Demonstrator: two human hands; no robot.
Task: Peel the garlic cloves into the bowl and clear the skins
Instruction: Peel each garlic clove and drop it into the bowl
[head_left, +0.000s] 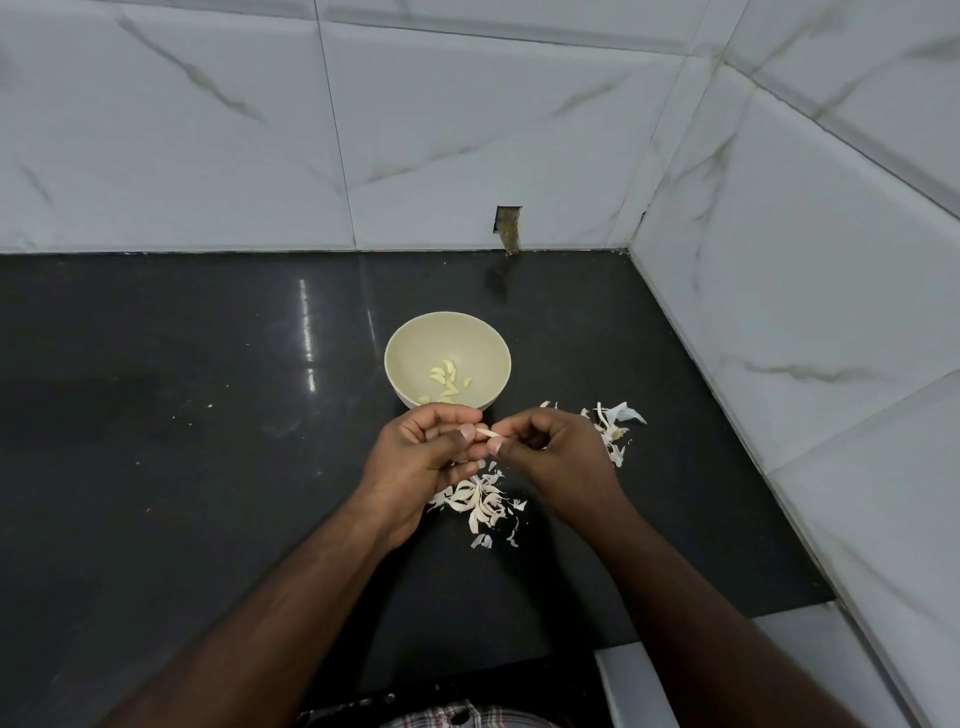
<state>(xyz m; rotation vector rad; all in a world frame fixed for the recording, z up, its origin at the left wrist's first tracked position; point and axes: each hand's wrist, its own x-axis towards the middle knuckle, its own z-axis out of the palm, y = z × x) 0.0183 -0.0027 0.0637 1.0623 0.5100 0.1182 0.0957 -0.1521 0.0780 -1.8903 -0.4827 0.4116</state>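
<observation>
1. Centre of the frame: a small pale garlic clove (486, 432), slim and pointed, cream-coloured, only a sliver of it showing between the two hands.
2. The left hand (426, 457) has its fingers curled inward, thumb and forefinger pinching the clove's left end; the thumbnail sits right against it.
3. The right hand (556, 457) comes in from the right, its fingers curled too, thumb and fingertip pinching the clove's right tip (whether skin is lifting there is too small to tell).
4. So the clove bridges the two pinches, held above the dark countertop (182, 415), just below the bowl's near rim in the picture.
5. The cream bowl (415, 343) stands just above the hands, with a handful of peeled cloves (447, 379) lying at its bottom.
6. Papery skins (480, 501) lie scattered on the counter beneath the hands, and a second heap of skins (615, 426) sits to the right, partly behind the right hand.
</observation>
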